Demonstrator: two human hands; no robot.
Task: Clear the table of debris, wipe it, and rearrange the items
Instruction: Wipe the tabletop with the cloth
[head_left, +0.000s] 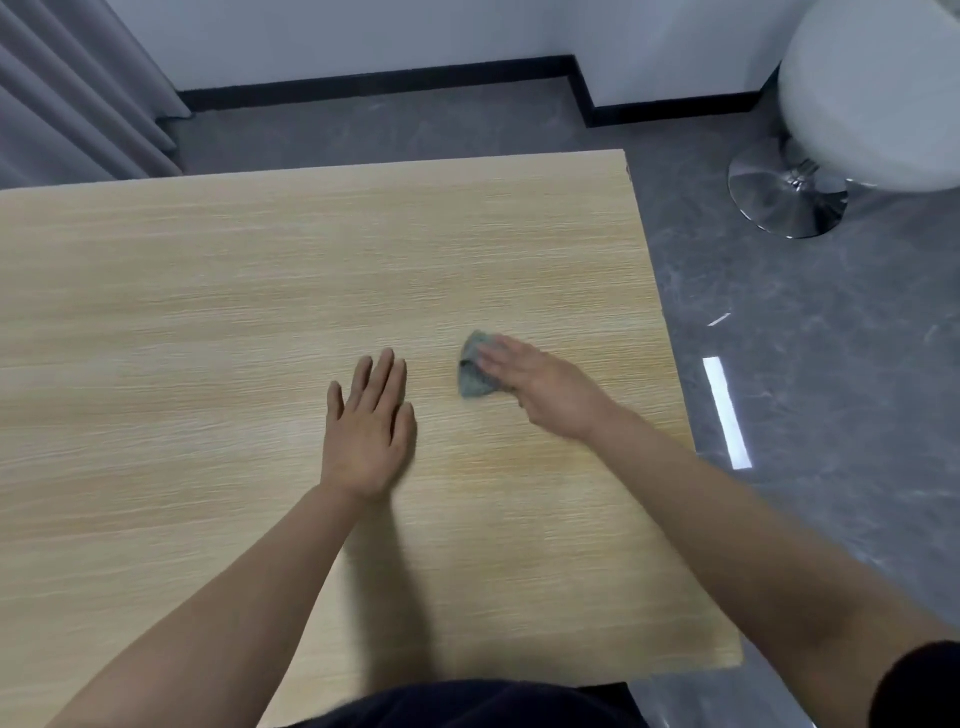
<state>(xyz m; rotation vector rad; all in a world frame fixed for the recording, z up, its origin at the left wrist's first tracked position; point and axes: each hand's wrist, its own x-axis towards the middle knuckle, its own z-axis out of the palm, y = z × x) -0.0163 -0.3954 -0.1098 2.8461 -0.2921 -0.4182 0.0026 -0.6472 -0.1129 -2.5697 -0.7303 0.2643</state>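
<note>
Right hand (540, 384) presses grey cloth (475, 374) (blurred) on table (208, 291); left hand (371, 431) lies flat.

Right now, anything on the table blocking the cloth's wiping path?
Only the left hand, lying flat on the table just left of the cloth. The right hand presses the cloth with straight fingers. The rest of the visible tabletop shows no objects.
</note>
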